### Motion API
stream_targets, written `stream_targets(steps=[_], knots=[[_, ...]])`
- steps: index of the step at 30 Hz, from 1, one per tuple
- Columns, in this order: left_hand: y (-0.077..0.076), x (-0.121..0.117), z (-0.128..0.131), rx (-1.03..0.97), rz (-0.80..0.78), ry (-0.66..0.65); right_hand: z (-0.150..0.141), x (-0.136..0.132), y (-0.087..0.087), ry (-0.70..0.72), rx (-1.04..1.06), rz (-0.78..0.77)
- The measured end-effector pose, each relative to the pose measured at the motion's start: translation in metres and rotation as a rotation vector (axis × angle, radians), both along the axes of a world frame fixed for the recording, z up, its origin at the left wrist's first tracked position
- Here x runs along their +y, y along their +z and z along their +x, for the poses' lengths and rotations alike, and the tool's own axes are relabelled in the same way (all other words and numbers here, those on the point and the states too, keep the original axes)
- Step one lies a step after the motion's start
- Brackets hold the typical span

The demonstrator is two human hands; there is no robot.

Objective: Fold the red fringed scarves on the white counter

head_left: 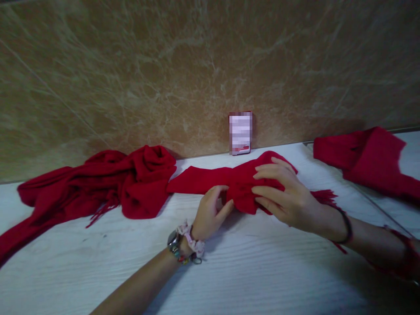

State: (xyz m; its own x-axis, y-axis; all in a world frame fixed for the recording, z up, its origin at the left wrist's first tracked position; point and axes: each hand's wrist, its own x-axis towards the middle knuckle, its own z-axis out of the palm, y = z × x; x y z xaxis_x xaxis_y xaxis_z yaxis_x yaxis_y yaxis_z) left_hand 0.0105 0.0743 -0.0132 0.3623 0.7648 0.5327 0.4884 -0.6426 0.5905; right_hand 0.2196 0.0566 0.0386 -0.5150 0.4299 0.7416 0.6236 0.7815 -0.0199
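Observation:
A red scarf point(210, 177) lies in the middle of a white wood-grain surface, bunched up at its right part, with a fringe showing beyond my right wrist. At the near edge of the bunched cloth, my left hand point(213, 210) has its thumb and fingers curled around a fold. My right hand point(285, 192) rests on top of the bunch from the right, fingers spread over the fabric. What lies under that palm is hidden. On the left wrist are a watch, a scrunchie and beads; a dark band circles the right wrist.
Another heap of red fringed cloth point(141, 183) lies to the left, and more red cloth point(370, 162) lies at the right. A phone-like object point(241, 133) with a blurred face leans on the brown marbled wall point(183, 78) behind the white surface point(229, 275).

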Motion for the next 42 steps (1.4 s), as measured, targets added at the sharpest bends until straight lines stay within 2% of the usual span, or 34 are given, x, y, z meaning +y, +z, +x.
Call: stream_targets(steps=[2,5,8,12,16,18,21,26,28,31,33,36,39,42], knots=[[0.003,-0.002,0.000,0.019,0.101,0.009,0.000,-0.003,0.001,0.029,-0.040,0.035],[0.003,0.000,-0.002,-0.021,0.188,0.084,0.004,0.000,0.001,-0.034,-0.047,0.024],[0.002,0.004,-0.003,-0.028,0.152,0.107,0.009,0.006,0.002,-0.125,-0.032,-0.039],[0.003,0.006,-0.002,-0.062,0.074,0.125,0.019,0.015,0.005,-0.197,0.018,-0.008],[0.003,0.005,0.000,-0.047,0.061,0.090,0.033,0.033,0.007,-0.325,0.070,0.053],[0.002,0.004,0.000,-0.019,0.035,0.047,0.036,0.038,0.007,-0.348,0.106,0.030],[0.001,0.004,0.000,-0.028,0.016,-0.020,0.026,0.032,0.006,-0.257,0.088,-0.047],[-0.002,0.001,0.001,0.018,0.022,-0.029,0.000,0.005,0.002,0.018,-0.008,-0.077],[-0.001,0.000,0.002,0.047,0.050,-0.040,-0.003,0.002,0.000,0.046,-0.024,-0.074],[0.000,-0.001,0.003,0.058,0.110,-0.083,0.001,0.009,-0.002,-0.019,0.005,-0.091],[0.001,0.000,0.003,0.019,0.136,-0.074,0.006,0.016,-0.003,-0.107,0.019,-0.138],[0.001,0.003,0.001,-0.077,0.161,0.013,0.011,0.022,-0.008,-0.229,-0.021,-0.282],[0.001,0.007,-0.001,-0.143,0.184,0.074,0.010,0.022,-0.016,-0.210,-0.083,-0.466],[0.000,0.007,-0.002,-0.155,0.220,0.051,0.003,0.019,-0.023,-0.141,-0.051,-0.616]])
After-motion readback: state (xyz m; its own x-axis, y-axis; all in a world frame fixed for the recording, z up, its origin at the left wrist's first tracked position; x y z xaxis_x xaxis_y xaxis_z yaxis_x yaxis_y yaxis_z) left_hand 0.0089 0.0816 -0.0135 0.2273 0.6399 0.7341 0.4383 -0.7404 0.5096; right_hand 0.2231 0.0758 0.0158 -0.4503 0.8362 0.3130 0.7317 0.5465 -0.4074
